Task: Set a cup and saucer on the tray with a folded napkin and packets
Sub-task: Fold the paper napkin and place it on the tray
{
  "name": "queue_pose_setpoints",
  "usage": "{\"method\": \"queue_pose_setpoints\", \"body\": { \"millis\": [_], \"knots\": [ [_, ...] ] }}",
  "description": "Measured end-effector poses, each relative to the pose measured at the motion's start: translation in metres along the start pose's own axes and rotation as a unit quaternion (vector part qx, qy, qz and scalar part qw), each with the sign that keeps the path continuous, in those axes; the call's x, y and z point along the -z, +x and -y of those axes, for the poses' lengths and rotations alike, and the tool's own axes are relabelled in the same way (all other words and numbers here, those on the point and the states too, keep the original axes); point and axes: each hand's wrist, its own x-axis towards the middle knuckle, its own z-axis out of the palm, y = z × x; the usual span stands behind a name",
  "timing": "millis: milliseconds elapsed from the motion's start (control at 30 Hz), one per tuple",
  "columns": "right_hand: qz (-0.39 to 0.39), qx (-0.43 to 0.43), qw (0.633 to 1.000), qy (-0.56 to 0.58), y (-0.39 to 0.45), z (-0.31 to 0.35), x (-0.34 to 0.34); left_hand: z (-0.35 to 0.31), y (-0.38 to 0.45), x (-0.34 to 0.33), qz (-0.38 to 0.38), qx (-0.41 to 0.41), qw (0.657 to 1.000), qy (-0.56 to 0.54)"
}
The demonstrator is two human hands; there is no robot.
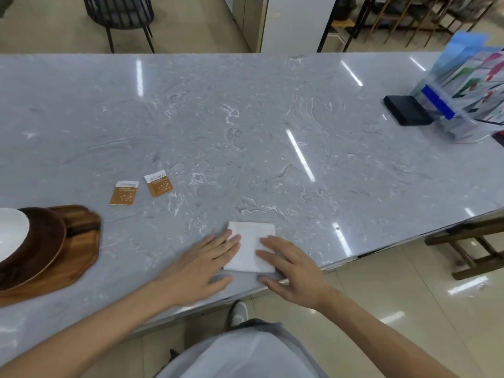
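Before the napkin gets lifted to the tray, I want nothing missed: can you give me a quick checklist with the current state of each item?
1. Napkin folded flat: ok.
2. Left hand and right hand both pressing on the napkin: ok.
3. Two packets on the tray: not ok, they lie on the counter.
4. Saucer on the wooden tray: ok.
5. Bare tray room left for the napkin: cannot tell, partly out of frame.
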Motion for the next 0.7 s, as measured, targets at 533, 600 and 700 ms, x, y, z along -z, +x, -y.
{"method": "queue_pose_setpoints", "body": {
  "millis": [533,600,700],
  "knots": [
    [-0.082,-0.205,0.961,0.169,0.050,0.020,0.048,-0.010,0.023,0.059,-0.204,0.115,0.900,-0.367],
    [-0.064,-0.243,0.928,0.276,0.060,0.018,0.052,-0.006,0.029,0.065,-0.173,0.156,0.849,-0.475],
    [0.025,-0.310,0.859,0.406,0.071,0.010,0.052,0.001,0.035,0.057,-0.150,0.213,0.816,-0.516]
  ]
}}
